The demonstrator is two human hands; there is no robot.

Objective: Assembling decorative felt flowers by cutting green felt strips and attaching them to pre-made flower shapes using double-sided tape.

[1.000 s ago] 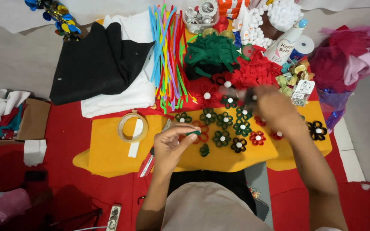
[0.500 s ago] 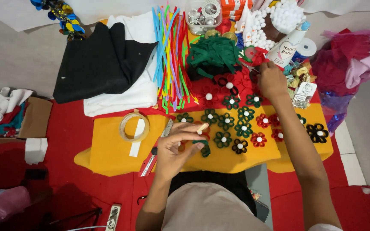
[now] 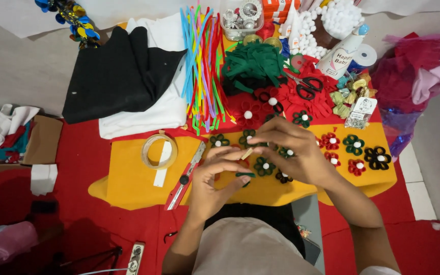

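Left hand: my left hand (image 3: 215, 175) is curled, thumb and fingers pinching a small green felt strip (image 3: 244, 175) above the near edge of the yellow felt sheet (image 3: 128, 178).
Right hand: my right hand (image 3: 289, 150) hovers just beside the left, fingers bent and pinched at a small pale piece (image 3: 246, 153); whether it truly grips it, I cannot tell.
Felt flowers: the felt flowers (image 3: 355, 145) lie across the middle and right side of the yellow sheet, some hidden under my hands.
Nearby: tape roll (image 3: 159, 150) toward the sheet's left side, box cutter (image 3: 185, 175) beside my left hand, scissors (image 3: 307, 86) on red scraps beyond the far edge.
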